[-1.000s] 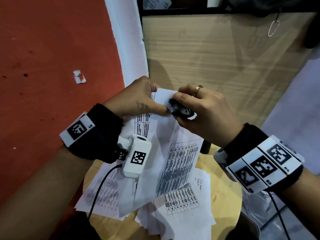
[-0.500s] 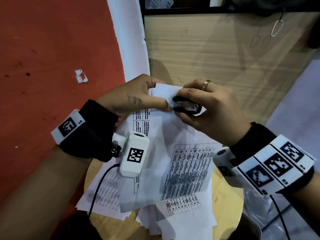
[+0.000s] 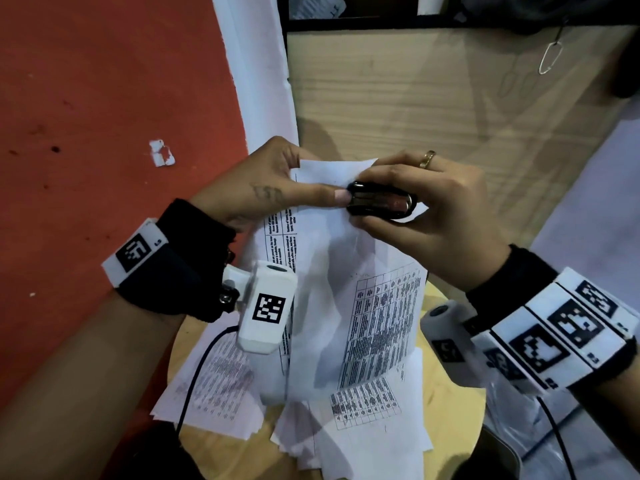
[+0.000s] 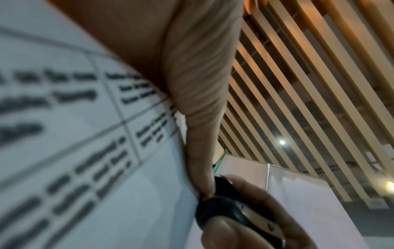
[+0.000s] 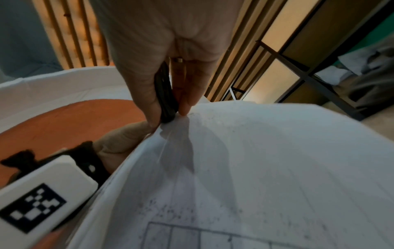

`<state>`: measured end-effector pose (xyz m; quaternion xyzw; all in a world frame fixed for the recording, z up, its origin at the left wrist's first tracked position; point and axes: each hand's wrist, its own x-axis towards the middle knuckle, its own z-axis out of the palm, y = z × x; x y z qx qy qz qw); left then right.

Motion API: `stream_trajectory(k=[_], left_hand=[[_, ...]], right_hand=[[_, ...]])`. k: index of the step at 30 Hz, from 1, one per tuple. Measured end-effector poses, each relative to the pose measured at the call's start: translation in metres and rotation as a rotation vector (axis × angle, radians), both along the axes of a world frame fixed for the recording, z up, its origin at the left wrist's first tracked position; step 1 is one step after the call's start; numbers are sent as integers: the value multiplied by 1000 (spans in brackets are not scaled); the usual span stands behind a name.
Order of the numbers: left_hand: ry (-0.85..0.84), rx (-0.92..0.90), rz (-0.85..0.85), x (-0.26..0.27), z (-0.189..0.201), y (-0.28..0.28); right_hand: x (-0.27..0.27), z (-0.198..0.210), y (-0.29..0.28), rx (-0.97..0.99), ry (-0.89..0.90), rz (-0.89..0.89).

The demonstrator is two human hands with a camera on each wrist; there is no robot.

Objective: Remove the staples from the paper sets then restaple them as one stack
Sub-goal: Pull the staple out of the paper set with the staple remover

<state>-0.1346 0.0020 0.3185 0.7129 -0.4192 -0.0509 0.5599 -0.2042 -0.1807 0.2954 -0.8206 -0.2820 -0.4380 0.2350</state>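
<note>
A set of printed white sheets is lifted above the small round wooden table. My left hand pinches its top edge, thumb on the front of the page. My right hand grips a black staple remover between thumb and fingers, its front end pressed against the top corner of the paper right beside my left thumb tip. The remover shows edge-on in the right wrist view and close up as a remover in the left wrist view. The staple itself is hidden.
More loose printed sheets lie spread over the table under the held set. Behind stands a wooden panel with a metal clip hanging on it. A red floor with a paper scrap lies to the left.
Both hands have lifted the paper set slightly and turned it; the remover now lies flatter and more sideways against the top corner. The grips are unchanged.
</note>
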Motion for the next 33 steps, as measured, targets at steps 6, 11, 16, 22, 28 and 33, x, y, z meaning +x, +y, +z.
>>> stream_trajectory(k=[6, 11, 16, 22, 28, 33], left_hand=[[61, -99, -43, 4, -10, 2], [-32, -159, 41, 8, -17, -2], [-215, -122, 204, 10, -23, -12], [-253, -98, 346, 24, -28, 0], [-225, -22, 302, 27, -23, 0], [-178, 90, 286, 29, -26, 5]], right_hand=[[0, 1, 0, 134, 55, 94], [2, 2, -2, 187, 87, 139], [2, -2, -2, 110, 0, 16], [7, -11, -13, 18, 26, -222], [22, -40, -17, -48, 248, -289], [19, -30, -17, -12, 289, -190]])
